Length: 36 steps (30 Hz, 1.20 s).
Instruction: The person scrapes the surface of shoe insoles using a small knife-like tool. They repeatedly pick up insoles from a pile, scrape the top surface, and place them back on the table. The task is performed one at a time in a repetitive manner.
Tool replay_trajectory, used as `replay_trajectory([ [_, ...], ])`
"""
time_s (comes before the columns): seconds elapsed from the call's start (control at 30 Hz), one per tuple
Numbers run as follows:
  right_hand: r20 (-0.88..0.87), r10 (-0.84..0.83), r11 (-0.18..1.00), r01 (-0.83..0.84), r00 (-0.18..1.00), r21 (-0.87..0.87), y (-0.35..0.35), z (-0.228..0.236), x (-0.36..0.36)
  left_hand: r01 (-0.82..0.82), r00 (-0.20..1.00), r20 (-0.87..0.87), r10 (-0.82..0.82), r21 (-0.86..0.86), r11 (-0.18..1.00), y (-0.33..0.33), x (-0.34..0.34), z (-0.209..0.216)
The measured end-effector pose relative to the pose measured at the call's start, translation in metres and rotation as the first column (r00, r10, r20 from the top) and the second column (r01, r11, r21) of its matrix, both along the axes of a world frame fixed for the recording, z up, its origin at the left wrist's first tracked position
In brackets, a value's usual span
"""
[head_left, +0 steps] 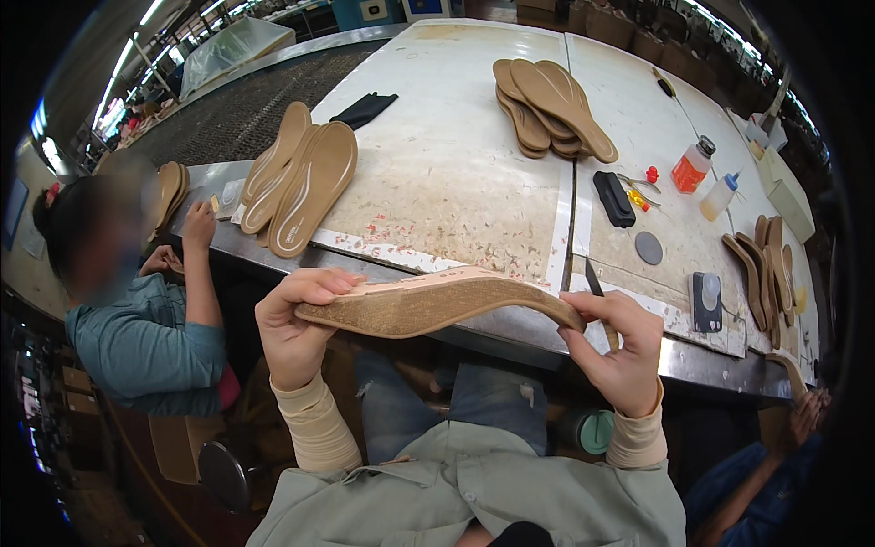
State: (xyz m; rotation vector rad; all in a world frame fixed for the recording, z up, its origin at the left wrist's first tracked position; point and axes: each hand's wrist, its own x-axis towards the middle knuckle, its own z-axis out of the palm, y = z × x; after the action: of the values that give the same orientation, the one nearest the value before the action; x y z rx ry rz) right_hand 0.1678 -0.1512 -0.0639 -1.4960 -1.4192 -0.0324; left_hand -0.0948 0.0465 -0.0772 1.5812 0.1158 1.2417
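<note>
A tan shoe insole (428, 306) is held up on edge in front of me, its speckled brown side toward me and a pale pink face along the top. My left hand (301, 319) is closed round its wide left end. With thumb and fingers my right hand (624, 346) pinches the narrow right end. A knife (594, 279) with a dark pointed blade also sits in my right hand, its handle partly behind the fingers. Beyond the insole, the white worktable (437, 182) bears several more tan insoles (314, 187) at the left.
Another insole pile (556, 105) lies at the far middle. To its right are a black case (613, 199), pliers (638, 185), a red-liquid bottle (693, 166), a squeeze bottle (720, 197) and a grey disc (648, 247). One person (137, 301) sits at left, another (775, 465) at right.
</note>
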Motion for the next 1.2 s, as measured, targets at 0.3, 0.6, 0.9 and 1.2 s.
replay_trajectory([
  [0.3,-0.065,0.030,0.999,-0.032,0.997,-0.029,0.002,-0.003,-0.002,-0.015,0.998,0.054,0.015,0.009,1.000,0.000,-0.009,-0.005],
  [0.6,-0.207,-0.111,0.992,0.096,0.972,-0.082,0.004,-0.010,0.013,-0.169,0.913,-0.398,0.089,-0.171,0.971,0.002,0.005,-0.006],
  [0.9,-0.362,-0.258,0.954,0.295,0.896,0.049,-0.023,-0.008,0.050,-0.058,0.998,-0.040,0.043,-0.530,0.846,0.044,0.087,-0.012],
  [1.2,-0.390,-0.169,0.977,0.206,0.905,0.054,-0.029,0.005,0.033,0.266,0.954,0.272,-0.128,-0.561,0.784,0.052,0.276,0.048],
])
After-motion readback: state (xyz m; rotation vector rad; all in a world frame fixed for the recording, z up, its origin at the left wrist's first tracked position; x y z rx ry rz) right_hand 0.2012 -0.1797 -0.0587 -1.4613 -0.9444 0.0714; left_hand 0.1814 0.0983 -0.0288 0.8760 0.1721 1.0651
